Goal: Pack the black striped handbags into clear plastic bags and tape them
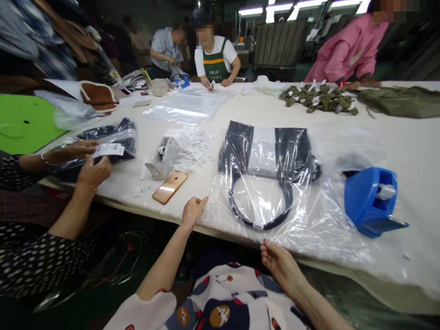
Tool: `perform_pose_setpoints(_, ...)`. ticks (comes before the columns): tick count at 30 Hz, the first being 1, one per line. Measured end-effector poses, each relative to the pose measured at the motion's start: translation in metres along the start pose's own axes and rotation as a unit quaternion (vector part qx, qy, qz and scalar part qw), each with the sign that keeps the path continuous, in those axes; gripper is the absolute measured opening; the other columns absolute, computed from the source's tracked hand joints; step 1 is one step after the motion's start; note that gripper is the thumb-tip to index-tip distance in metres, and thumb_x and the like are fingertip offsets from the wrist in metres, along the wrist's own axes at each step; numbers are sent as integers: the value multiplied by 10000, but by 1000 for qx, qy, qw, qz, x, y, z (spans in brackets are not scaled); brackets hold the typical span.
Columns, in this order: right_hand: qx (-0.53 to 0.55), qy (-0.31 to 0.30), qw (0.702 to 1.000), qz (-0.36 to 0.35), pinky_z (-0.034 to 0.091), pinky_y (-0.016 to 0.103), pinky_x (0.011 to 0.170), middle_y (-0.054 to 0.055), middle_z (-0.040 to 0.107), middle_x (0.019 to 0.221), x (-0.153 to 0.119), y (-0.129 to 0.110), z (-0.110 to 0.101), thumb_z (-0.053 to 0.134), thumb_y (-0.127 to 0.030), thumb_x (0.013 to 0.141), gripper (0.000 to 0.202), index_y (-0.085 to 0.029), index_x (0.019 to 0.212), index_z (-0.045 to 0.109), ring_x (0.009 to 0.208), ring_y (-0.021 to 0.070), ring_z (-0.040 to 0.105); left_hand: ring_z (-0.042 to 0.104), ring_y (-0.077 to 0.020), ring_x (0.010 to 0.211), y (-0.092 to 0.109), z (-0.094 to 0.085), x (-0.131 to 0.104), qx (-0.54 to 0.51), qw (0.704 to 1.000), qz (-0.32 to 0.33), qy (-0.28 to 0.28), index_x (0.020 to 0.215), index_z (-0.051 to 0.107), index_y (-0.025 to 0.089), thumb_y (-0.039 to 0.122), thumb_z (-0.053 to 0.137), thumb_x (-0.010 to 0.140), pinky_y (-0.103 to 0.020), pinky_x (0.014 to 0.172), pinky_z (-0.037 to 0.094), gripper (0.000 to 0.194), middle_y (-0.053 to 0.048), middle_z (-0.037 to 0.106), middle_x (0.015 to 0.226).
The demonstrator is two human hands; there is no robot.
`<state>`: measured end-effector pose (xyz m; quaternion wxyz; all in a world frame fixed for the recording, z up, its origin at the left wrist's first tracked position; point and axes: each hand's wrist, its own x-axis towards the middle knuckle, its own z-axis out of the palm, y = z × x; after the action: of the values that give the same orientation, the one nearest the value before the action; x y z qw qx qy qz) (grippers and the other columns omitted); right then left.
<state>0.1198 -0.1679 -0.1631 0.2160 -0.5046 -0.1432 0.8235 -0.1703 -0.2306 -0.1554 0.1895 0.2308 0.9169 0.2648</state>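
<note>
A dark folded garment with a pale panel and a looped dark strap lies inside a clear plastic bag on the table in front of me. My left hand is closed in a pinch at the bag's left edge. At the bag's near edge, my right hand pinches the plastic below the strap loop, its fingers curled. To the right, a blue tape dispenser rests partly over the plastic.
Left of the bag lie a gold phone, a grey dispenser and scattered labels. A neighbour's hands hold a label over another bagged garment. Olive items and several people are across the table.
</note>
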Motion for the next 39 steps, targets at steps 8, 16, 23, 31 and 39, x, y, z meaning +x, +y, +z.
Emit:
perform_pose_setpoints(8, -27, -8, 1000, -2, 494, 153, 454, 14, 634, 616, 1, 2, -2, 818, -189, 563, 264, -116, 736, 632, 514, 78, 559, 486, -105, 500, -27, -15, -7, -109, 993, 8, -33, 583, 537, 176, 328, 559, 691, -210, 503, 346, 188, 39, 498, 490)
perform_pose_setpoints(16, -75, 0, 997, 9, 479, 160, 456, 9, 621, 618, 4, 6, -5, 825, -228, 554, 276, -119, 712, 628, 518, 79, 540, 435, -115, 385, -41, -35, -10, -129, 990, -38, -34, 598, 537, 177, 398, 461, 751, -233, 429, 304, 279, 31, 468, 436)
perform_pose_setpoints(23, -303, -57, 951, 7, 399, 194, 418, 33, 607, 576, -17, -5, 3, 713, -414, 674, 309, -115, 705, 643, 462, 96, 508, 445, -107, 494, -49, -30, -12, -104, 994, 14, -24, 567, 546, 173, 384, 666, 560, -220, 489, 289, 243, 42, 492, 483)
perform_pose_setpoints(31, -644, -232, 496, -534, 367, 465, 1008, 99, 585, 1219, 0, -25, 70, 460, -164, 873, 340, -198, 1185, 591, 1166, 260, 494, 344, -66, 420, -50, -42, -15, -206, 976, -35, -70, 526, 507, 160, 420, 677, 517, -200, 433, 234, 311, 69, 421, 418)
perform_pose_setpoints(39, -715, -205, 360, -563, 289, 520, 1069, 110, 501, 1324, 40, 2, 55, 520, -161, 841, 435, -160, 1276, 500, 1304, 291, 335, 378, -66, 408, -27, -65, -27, -232, 967, -46, -96, 520, 448, 172, 463, 686, 516, -184, 412, 236, 376, 66, 439, 414)
